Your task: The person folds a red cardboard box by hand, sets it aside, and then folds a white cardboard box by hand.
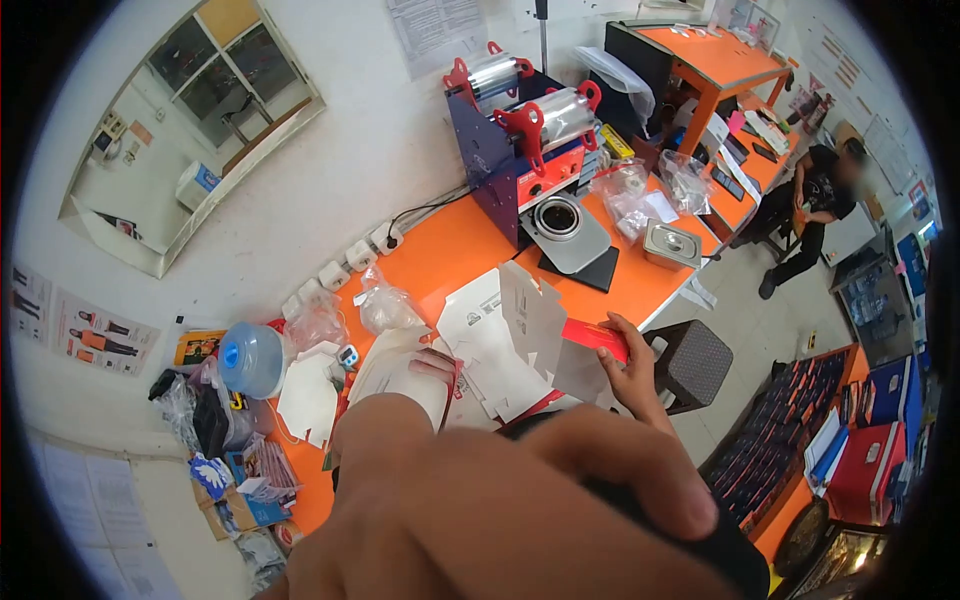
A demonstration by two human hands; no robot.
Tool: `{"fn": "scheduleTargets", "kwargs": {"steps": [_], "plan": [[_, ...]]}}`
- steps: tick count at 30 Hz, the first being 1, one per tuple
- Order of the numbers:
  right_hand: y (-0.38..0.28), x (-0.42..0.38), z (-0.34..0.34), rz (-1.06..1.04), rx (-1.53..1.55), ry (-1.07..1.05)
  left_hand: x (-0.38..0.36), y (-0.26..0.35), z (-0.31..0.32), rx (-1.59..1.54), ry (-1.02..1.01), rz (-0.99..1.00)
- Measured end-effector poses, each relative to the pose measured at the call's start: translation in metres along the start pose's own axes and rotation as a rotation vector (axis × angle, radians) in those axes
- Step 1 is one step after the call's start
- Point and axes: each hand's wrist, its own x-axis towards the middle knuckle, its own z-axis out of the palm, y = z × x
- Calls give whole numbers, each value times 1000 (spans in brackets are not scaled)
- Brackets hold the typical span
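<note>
1. The step in hand, as I'd judge it, is handling the red piece (590, 338) beside the flat white cartons (487, 318) at the near side of the orange tabletop (432, 252).
2. The right hand (634, 382) has it pinched at its outer end, thumb and fingers closed on it.
3. The left hand (430, 510) looms close to the camera, fingers bent; I can't tell how tightly, or whether they hold anything.
4. Shifting that piece would call for a steady pinch, clear of the loose sheets.
</note>
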Motion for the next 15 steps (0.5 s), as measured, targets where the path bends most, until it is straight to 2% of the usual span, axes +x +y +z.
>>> {"fn": "scheduleTargets", "kwargs": {"steps": [6,12,13,15], "plan": [[-3,1,1,-44,0,25,-9,5,6,-2,174,-66],[-5,-11,4,-10,21,15,-22,-64,-24,-1,-164,619],[-7,-4,4,-18,36,45,-10,-73,-33,2,-173,619],[-5,-1,1,-41,48,123,35,-91,-56,181,95,721]]}}
